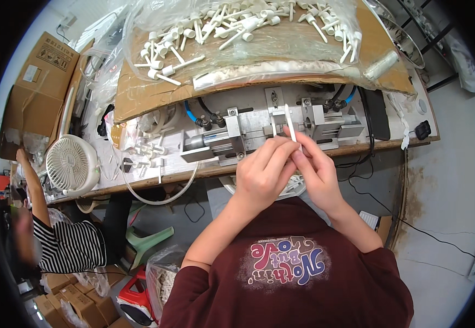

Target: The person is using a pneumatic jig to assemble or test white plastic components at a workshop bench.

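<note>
In front of my chest both hands meet over the bench's near edge. A slim white plastic stick (289, 121) points up and away from between my fingers. My right hand (322, 174) is closed, thumb and fingers pinching its lower part. Against it, my left hand (262, 170) is closed too, fingertips at the stick's lower end, which they hide. Just beyond my fingers is a metal clamping fixture (274, 101), with a metal cylinder unit (213, 139) on its left and another cylinder unit (330, 124) on its right.
Cardboard (155, 101) behind the fixture bears a heap of white plastic parts (215, 24) in clear film. More white parts (147, 150) and a white fan (72, 165) are at left. A striped-shirted co-worker (79, 246) sits left. A black cable (423, 232) crosses the floor at right.
</note>
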The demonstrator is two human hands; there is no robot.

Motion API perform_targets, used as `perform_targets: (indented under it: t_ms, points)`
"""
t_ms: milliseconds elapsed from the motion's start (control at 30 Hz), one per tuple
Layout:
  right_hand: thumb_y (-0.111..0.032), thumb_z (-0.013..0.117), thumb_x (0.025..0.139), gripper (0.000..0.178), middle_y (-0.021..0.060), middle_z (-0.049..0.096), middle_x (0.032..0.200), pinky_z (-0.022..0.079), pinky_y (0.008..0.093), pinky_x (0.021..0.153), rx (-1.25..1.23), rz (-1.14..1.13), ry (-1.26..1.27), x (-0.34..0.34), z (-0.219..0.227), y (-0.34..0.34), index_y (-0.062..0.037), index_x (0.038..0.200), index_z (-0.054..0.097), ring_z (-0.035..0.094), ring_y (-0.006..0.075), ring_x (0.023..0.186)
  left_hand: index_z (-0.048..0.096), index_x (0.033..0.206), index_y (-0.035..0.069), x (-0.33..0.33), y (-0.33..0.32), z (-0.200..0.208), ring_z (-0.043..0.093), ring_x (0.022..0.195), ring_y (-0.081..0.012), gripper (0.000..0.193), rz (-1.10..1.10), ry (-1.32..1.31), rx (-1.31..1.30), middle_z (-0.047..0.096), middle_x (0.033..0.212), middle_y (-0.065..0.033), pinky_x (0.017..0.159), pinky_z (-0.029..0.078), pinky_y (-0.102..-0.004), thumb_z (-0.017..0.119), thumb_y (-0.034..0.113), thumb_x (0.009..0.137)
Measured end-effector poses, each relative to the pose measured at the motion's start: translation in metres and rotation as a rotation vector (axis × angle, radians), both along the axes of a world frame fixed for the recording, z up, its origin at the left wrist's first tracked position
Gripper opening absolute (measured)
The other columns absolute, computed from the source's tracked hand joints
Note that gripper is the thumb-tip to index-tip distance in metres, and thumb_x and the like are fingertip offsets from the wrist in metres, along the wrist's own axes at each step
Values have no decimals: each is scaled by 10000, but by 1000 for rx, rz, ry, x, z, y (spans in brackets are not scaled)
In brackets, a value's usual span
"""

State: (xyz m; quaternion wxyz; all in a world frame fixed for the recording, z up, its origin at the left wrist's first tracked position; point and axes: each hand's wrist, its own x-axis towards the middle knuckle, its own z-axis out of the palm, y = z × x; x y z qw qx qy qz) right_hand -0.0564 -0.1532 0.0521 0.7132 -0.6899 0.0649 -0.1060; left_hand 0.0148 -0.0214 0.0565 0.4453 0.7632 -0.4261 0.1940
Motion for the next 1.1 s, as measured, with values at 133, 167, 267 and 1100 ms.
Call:
perform_targets:
  t_ms: [133,167,267,1100]
  points:
    - [-142,570,993,316,119,697,1137,516,289,857,-186,72,-48,44,37,-37,15,1266,604,656,139,1000,686,1048,11,3,13,12,679,768,-196,322,29,170,-109,659,987,-89,656,551,-307,775,-18,740]
    - [-135,580,976,270,113,707,1112,520,288,846,-399,-58,-97,64,47,-52,-2,1202,644,672,154,979,698,1040,4,3,19,13,688,791,-189,317,24,207,-46,663,999,-99,675,574,-298,788,-16,737]
    - [-93,613,897,173,108,724,967,547,317,762,-1034,-374,-481,145,60,-105,-45,1018,726,708,231,874,717,1007,4,-3,24,0,703,783,-190,263,37,210,118,676,1093,-107,685,586,-287,797,33,757]
    - [-47,664,853,178,95,704,844,567,293,658,-337,-21,-361,166,80,-105,13,1020,681,694,155,705,686,1092,40,3,14,-27,671,622,-160,308,64,264,248,680,1229,-100,627,549,-264,768,132,810]
